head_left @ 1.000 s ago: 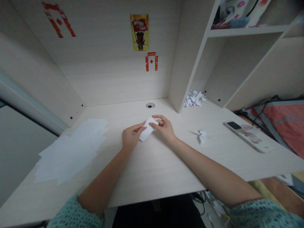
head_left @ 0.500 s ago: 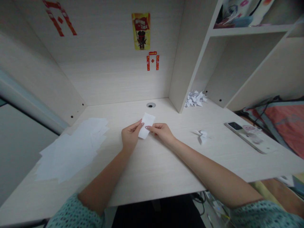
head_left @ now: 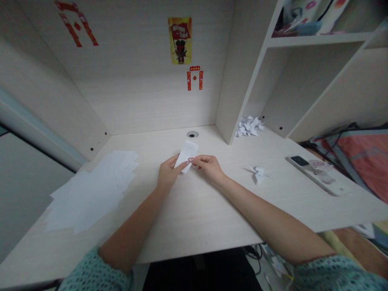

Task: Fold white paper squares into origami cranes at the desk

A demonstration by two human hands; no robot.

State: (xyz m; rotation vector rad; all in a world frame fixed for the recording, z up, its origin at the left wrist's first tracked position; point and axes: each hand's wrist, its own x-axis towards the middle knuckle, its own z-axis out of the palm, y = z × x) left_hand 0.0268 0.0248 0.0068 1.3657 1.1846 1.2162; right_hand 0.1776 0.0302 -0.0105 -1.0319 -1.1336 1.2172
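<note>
Between my hands, just above the desk, is a small folded piece of white paper (head_left: 189, 150), its long side tilted to the right. My left hand (head_left: 170, 171) grips its left side, with the thumb laid across the front and the fingers behind it. Pinching the right edge is my right hand (head_left: 209, 166), its thumb tip close to the left thumb tip. A folded paper crane (head_left: 258, 173) rests on the desk to the right of my right hand. Left of my left hand lies a spread stack of white paper sheets (head_left: 93, 190).
A heap of small folded papers (head_left: 249, 126) sits in the cubby behind the upright panel (head_left: 239, 72). Near the desk's right side lies a phone (head_left: 315, 173), with a red and grey bag (head_left: 357, 149) beyond it. A round cable hole (head_left: 192, 134) is at the back.
My left thumb has slid right across the paper to meet the right thumb. The left hand has shifted slightly right, and the paper sits a little higher.
</note>
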